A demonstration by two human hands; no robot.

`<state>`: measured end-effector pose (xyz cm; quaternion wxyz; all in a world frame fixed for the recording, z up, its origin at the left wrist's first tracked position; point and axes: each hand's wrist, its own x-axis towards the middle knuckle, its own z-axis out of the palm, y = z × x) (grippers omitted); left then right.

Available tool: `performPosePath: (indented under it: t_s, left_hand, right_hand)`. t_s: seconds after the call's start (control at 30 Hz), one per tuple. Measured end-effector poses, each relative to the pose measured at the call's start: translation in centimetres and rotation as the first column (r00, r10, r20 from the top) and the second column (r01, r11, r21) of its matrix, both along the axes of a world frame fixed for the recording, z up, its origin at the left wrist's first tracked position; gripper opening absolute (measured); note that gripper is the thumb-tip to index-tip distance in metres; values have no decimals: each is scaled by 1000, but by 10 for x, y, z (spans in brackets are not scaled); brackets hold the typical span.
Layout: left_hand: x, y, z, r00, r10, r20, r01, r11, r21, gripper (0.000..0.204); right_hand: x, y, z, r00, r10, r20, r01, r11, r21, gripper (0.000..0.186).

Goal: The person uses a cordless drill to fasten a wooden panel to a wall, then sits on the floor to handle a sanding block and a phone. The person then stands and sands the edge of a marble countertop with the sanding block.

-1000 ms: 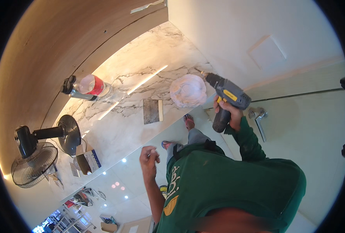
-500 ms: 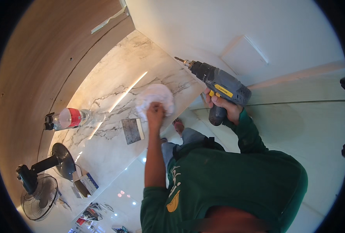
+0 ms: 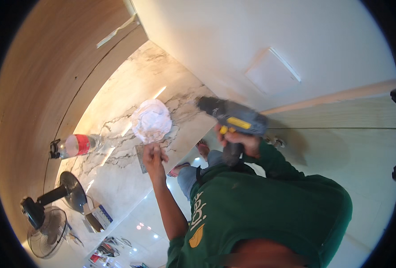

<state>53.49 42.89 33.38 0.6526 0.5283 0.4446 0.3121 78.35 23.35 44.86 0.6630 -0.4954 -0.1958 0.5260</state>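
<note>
My right hand (image 3: 239, 142) is wrapped round the grip of a grey cordless drill (image 3: 240, 117) with yellow trim. The drill points left over the counter edge, and its bit end is smeared by motion. A crumpled white cloth (image 3: 151, 119) lies on the marble-patterned counter (image 3: 117, 167). Just nearer than the cloth is my left hand (image 3: 155, 156), off it, fingers loosely bent and apart with nothing seen in them. Partly hidden under that hand is a flat grey rectangular piece (image 3: 140, 157).
At left are a clear bottle with a red label (image 3: 79, 145), a black fan (image 3: 48, 228) and a small box (image 3: 99, 218). A wooden panel (image 3: 50, 67) borders the counter. A white wall (image 3: 233, 49) with a square plate (image 3: 273, 71) rises beyond the drill.
My left hand has let go of the cloth, which now lies further left, and has come back toward me over the grey piece. The drill has moved left and nearer.
</note>
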Motion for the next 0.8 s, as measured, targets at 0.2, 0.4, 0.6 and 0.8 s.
performPosePath:
  t_s: [0.2,0.4,0.6,0.8]
  left_hand:
    - [-39,-50,6,998,65,6,-62,982,-178,16]
    - [-56,-68,5,998,-44,-53,38,993,-112,20]
    - [-81,-68,11,987,-150,54,158,967,-200,10]
    - [-110,-61,28,982,-113,151,161,920,-357,25]
  right_hand:
    - [-57,16,-34,770,289,569,-340,940,-18,30]
    - [-89,16,-42,730,374,572,-444,896,-19,30]
    - [-110,4,-46,723,324,610,-352,933,-77,39]
    - [-141,-3,-42,838,204,507,-218,975,-32,44]
